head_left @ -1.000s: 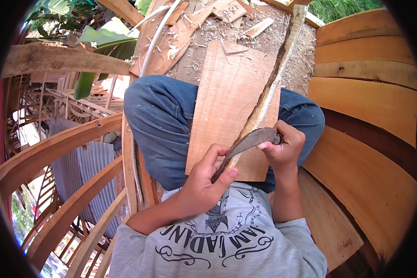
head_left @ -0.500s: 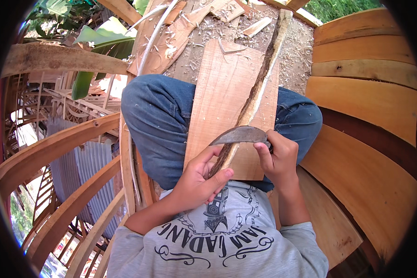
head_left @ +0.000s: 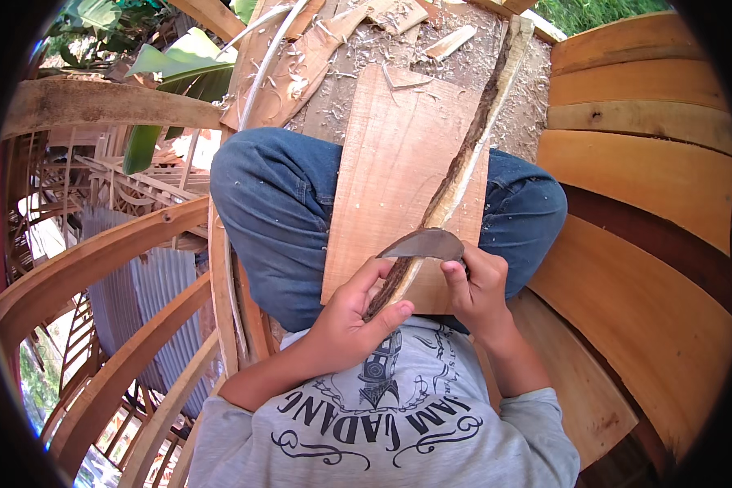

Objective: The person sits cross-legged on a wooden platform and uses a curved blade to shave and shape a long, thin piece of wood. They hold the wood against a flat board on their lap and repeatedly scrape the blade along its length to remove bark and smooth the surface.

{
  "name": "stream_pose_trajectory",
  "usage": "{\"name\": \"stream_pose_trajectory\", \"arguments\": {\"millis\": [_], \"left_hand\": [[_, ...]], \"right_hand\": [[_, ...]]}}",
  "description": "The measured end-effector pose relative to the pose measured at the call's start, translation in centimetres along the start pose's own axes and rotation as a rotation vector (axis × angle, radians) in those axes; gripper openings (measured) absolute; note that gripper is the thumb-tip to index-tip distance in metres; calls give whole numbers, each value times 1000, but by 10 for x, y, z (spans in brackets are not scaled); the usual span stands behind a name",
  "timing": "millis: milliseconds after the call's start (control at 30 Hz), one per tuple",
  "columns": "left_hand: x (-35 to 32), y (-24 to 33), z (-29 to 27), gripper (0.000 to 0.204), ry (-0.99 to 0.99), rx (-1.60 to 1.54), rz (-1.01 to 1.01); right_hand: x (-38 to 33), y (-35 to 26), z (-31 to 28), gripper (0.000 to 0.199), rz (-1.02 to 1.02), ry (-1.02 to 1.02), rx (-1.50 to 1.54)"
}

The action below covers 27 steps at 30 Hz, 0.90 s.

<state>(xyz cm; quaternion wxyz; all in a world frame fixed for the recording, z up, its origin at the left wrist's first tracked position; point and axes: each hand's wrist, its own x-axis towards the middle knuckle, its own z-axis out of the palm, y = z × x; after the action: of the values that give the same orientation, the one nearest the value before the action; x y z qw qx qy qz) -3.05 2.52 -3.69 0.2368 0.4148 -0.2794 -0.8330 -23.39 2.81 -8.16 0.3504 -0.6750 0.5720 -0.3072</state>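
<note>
My left hand (head_left: 356,313) is closed round the near end of a long bark-edged wood strip (head_left: 460,163). The strip slants away from me to the far right, dark bark along its left side and pale cut wood along its right. In my right hand (head_left: 481,290) is a curved, dark-grey blade (head_left: 424,245), its handle hidden by my fingers. The blade lies across the strip just beyond my left hand, its tip reaching left near my left fingers. Beneath the strip, a flat wooden board (head_left: 374,179) rests across my lap between my bent knees.
Shavings and wood offcuts (head_left: 321,49) litter the floor ahead. Curved wooden ribs (head_left: 106,244) stand at the left, with corrugated metal sheets (head_left: 167,309) beyond them. Planked hull-like walls (head_left: 634,175) rise on the right. Banana leaves (head_left: 191,69) hang at the far left.
Blade and right hand have come slightly nearer to me and to the left. The strip's far end has swung a little to the right; my left hand has barely moved.
</note>
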Motion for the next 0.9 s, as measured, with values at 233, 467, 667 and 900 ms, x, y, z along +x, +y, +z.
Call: {"name": "stream_pose_trajectory", "arguments": {"millis": [233, 467, 667, 900], "left_hand": [[-6, 4, -2, 26, 36, 57, 9], [-2, -9, -4, 24, 38, 198, 142], [-2, 5, -3, 24, 53, 231, 130], [-3, -16, -9, 26, 44, 207, 190]], "right_hand": [[1, 9, 0, 41, 72, 27, -12], [8, 0, 3, 37, 49, 44, 86], [8, 5, -3, 33, 44, -10, 25], [7, 5, 0, 34, -60, -58, 30]]}}
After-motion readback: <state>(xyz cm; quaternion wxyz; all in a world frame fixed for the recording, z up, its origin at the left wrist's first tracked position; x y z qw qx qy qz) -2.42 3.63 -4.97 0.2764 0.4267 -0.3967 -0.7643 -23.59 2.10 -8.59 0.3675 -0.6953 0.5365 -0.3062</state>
